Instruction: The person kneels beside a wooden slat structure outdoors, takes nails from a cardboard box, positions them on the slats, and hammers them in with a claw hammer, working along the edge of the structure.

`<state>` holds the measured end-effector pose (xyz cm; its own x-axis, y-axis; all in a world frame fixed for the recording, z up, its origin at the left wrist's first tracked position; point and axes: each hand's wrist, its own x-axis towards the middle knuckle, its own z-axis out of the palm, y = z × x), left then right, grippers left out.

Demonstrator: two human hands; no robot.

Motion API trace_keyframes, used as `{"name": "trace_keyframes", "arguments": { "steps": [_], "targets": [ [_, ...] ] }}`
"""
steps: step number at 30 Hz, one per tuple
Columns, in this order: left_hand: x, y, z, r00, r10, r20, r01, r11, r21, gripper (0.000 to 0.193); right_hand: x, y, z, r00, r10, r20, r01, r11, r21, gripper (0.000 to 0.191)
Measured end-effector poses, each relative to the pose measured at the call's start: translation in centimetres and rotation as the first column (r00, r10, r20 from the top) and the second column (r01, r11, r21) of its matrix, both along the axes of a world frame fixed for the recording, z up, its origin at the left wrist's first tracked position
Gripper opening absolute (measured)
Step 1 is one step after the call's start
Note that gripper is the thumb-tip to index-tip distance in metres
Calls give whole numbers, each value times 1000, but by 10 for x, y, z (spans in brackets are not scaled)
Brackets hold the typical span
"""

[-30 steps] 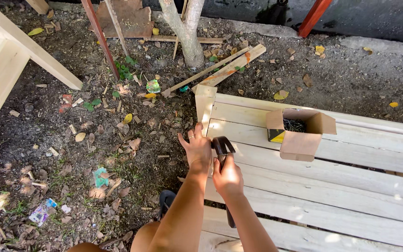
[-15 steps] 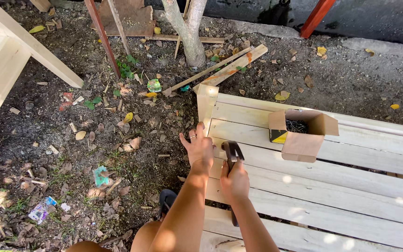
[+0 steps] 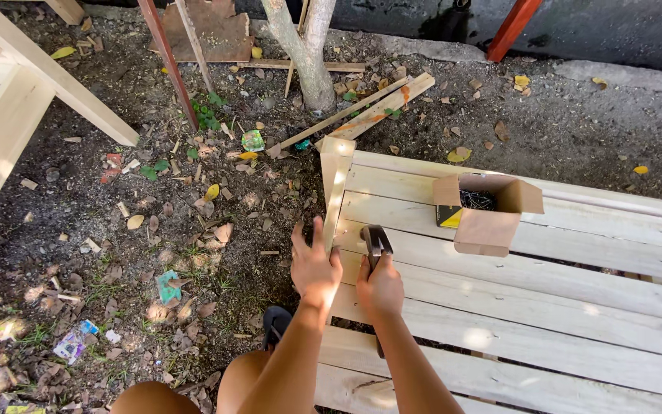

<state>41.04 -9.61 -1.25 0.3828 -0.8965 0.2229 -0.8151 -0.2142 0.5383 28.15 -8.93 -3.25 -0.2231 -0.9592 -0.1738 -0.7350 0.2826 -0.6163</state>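
Open cardboard box [image 3: 484, 215] blocks slats [image 3: 545, 307] far right; upright end board [image 3: 336, 184] walls left edge.

Tree trunk [image 3: 309, 54] — littered dirt [image 3: 155, 230]
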Motion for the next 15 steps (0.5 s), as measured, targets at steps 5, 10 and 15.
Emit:
{"name": "trace_keyframes", "arguments": {
  "steps": [5,10,15],
  "targets": [
    [-4,-6,1,980,87,-178,23,843,538,49,-4,-3,-8,997,18,80,-14,998,-55,35],
    [-2,-10,-4,972,86,-221,32,876,482,39,-15,-17,5,986,147,81,-148,989,1,38],
    [1,-13,-6,936,174,-307,2,867,498,31,-5,-26,42,901,1,434,-11,1000,20,32]
  ]
}}
